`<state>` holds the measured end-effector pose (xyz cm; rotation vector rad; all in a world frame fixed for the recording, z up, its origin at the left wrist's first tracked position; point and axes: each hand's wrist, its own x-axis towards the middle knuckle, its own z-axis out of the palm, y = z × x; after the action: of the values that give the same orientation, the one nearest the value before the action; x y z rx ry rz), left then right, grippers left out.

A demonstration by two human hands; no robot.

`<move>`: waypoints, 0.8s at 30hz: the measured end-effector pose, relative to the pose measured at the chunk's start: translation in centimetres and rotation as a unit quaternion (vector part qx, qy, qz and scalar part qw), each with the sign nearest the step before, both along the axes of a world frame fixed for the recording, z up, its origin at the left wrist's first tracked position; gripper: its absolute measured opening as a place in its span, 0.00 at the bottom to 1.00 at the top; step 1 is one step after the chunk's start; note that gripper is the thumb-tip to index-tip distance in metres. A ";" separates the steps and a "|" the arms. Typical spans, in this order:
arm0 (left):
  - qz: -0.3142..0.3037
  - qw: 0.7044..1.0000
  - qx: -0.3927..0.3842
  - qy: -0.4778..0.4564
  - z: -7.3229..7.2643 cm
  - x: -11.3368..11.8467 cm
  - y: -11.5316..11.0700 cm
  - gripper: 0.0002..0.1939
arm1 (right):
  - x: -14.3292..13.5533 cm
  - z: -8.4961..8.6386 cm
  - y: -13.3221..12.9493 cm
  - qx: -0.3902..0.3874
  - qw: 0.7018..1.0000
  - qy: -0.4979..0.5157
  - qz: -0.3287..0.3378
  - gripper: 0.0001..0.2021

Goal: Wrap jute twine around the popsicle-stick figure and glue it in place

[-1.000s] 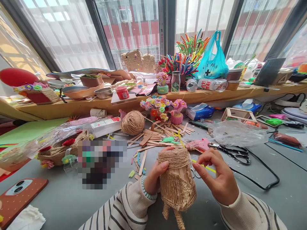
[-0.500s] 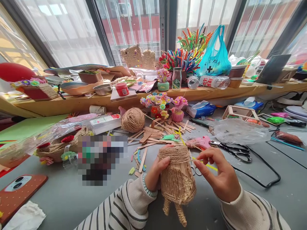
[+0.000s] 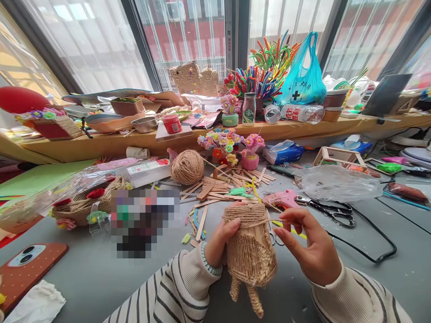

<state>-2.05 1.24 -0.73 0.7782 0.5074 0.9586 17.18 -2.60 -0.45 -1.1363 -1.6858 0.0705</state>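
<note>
In the head view, my left hand (image 3: 220, 235) is closed around a twine-wrapped wooden piece (image 3: 251, 249). Two short wrapped legs stick out at its lower end, and bare wood shows between bands of twine. To its right is my right hand (image 3: 311, 244), with a strand of twine (image 3: 274, 220) running from the piece to its fingers. The thumb sits a little apart from the index finger, and the exact grip on the strand is partly hidden. A ball of twine (image 3: 187, 167) lies behind, its loose strand trailing right. Small scissors (image 3: 278, 239) lie partly hidden behind the wrapped piece.
Wooden craft sticks (image 3: 215, 190) lie scattered behind my hands. Beyond my right hand are a pink glue gun (image 3: 281, 198) and black scissors (image 3: 336, 211). A phone (image 3: 32, 269) and crumpled tissue (image 3: 38, 303) lie at left. Crowded shelf (image 3: 215, 142) runs along the windows.
My right thumb and index finger have parted slightly and shifted a little up and right along the strand. My left hand still holds the wrapped piece in nearly the same place.
</note>
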 end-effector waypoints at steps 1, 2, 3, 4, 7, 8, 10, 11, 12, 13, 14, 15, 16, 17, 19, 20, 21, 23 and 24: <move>0.009 1.000 0.004 0.003 0.0 0.0 0.0 0.30 | 0.0 0.0 0.0 0.000 1.000 -0.001 0.000 0.07; 0.017 1.000 0.008 0.007 0.1 0.1 -0.1 0.29 | -0.1 0.0 -0.1 0.001 1.000 0.001 -0.001 0.07; 0.018 1.000 0.011 0.011 0.1 0.1 -0.1 0.29 | -0.2 0.0 -0.1 0.001 1.000 0.007 -0.007 0.06; 0.015 1.000 0.012 0.013 0.1 0.1 -0.1 0.28 | -0.3 0.0 -0.2 -0.001 1.000 0.018 -0.015 0.06; 0.016 1.000 0.017 0.019 0.0 0.0 -0.1 0.27 | -0.7 0.0 -0.4 -0.014 0.998 0.049 -0.026 0.06; 0.017 1.000 0.018 0.020 -0.1 0.0 0.0 0.27 | -0.9 -0.1 -0.5 -0.019 0.998 0.060 -0.030 0.06; 0.013 0.999 0.021 0.021 -0.2 -0.1 0.0 0.27 | -1.2 -0.1 -0.7 -0.030 0.995 0.084 -0.036 0.07; 0.011 0.999 0.024 0.022 -0.2 -0.2 0.1 0.27 | -1.4 0.0 -0.7 -0.036 0.994 0.099 -0.040 0.08; 0.009 0.999 0.025 0.023 -0.2 -0.2 0.1 0.27 | -1.5 0.0 -0.8 -0.042 0.992 0.113 -0.042 0.08; 0.008 0.999 0.025 0.024 -0.2 -0.2 0.1 0.27 | -1.6 0.0 -0.9 -0.045 0.991 0.121 -0.038 0.08; 0.007 0.999 0.023 0.024 -0.2 -0.2 0.1 0.28 | -1.7 0.0 -0.9 -0.047 0.990 0.128 -0.034 0.08; 0.010 0.999 0.022 0.024 -0.2 -0.1 0.1 0.28 | -1.8 0.0 -0.9 -0.048 0.990 0.132 -0.032 0.07; 0.013 0.999 0.020 0.024 -0.3 -0.1 0.1 0.28 | -1.8 0.1 -1.0 -0.047 0.989 0.135 -0.032 0.07; 0.018 0.999 0.019 0.024 -0.3 0.0 0.1 0.29 | -1.9 0.1 -1.0 -0.045 0.989 0.136 -0.032 0.07; 0.026 0.999 0.016 0.023 -0.3 0.1 0.1 0.29 | -1.9 0.1 -1.0 -0.042 0.990 0.134 -0.034 0.07; 0.029 0.999 0.015 0.024 -0.3 0.1 0.0 0.30 | -1.8 0.1 -1.0 -0.040 0.990 0.131 -0.034 0.07; 0.030 0.999 0.015 0.026 -0.3 0.1 0.0 0.30 | -1.7 0.1 -1.0 -0.038 0.991 0.127 -0.035 0.07; 0.030 0.999 0.015 0.035 -0.2 0.0 0.0 0.29 | -1.4 0.1 -0.9 -0.029 0.993 0.109 -0.037 0.06; 0.028 0.999 0.015 0.039 -0.1 0.0 0.0 0.29 | -1.2 0.2 -0.9 -0.021 0.995 0.092 -0.033 0.05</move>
<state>-2.07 1.22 -0.83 0.8345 0.5862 0.9932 15.96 -3.47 -0.29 -1.1787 -1.4882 0.1654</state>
